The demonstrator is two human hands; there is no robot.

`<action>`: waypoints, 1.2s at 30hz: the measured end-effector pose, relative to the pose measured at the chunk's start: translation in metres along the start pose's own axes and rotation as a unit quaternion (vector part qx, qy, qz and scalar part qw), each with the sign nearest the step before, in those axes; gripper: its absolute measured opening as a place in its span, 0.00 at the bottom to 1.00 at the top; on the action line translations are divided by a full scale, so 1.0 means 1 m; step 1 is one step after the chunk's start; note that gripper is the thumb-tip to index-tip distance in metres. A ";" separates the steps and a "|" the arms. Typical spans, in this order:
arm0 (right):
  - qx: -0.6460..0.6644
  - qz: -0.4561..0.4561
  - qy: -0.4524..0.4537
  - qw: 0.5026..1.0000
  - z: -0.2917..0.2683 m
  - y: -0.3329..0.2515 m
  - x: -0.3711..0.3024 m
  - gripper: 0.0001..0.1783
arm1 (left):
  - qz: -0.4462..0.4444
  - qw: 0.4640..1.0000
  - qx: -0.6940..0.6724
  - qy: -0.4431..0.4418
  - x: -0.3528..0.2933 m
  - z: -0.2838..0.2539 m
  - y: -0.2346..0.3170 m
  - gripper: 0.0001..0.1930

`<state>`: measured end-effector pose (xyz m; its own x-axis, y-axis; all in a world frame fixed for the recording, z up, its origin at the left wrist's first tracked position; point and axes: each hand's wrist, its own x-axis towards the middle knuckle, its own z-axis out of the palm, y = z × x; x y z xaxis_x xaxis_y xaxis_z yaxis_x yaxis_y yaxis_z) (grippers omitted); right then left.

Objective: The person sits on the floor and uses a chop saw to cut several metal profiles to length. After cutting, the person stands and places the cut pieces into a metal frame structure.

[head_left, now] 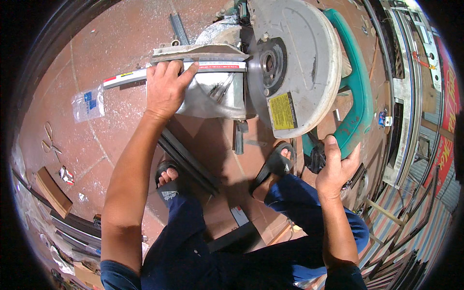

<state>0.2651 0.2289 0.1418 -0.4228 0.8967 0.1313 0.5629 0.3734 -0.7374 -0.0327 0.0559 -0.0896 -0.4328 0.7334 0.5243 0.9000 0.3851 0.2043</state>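
Note:
With its fingers wrapped over the top, my left hand holds a long narrow metal profile with a red and white printed film. The profile lies along the fence of a miter saw, over its shiny metal table. My right hand is closed round the lower end of the saw's green loop handle, next to a black-wrapped part. The round grey blade guard with a yellow label stands between my hands. The profile's right end reaches close to it; the blade's edge is hard to make out.
Dark metal profiles lie on the tiled floor between my sandalled feet. Scissors, a clear plastic bag and a brown strip are at the left. Long bars and a striped sheet lie at the right.

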 end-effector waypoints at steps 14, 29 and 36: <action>-0.038 -0.020 0.018 0.999 0.004 0.010 -0.003 0.21 | -0.002 1.000 -0.006 -0.018 0.001 0.000 0.000 0.22; -0.009 0.000 0.016 1.000 0.007 0.008 -0.004 0.21 | -0.012 0.999 0.018 -0.038 0.003 0.000 0.006 0.21; -0.011 0.010 0.004 1.000 0.002 0.008 -0.002 0.19 | -0.013 1.000 0.005 -0.025 0.004 0.000 0.006 0.21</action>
<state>0.2687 0.2299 0.1346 -0.4066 0.9054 0.1223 0.5864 0.3613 -0.7250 -0.0289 0.0608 -0.0860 -0.4587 0.7501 0.4764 0.8878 0.4101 0.2090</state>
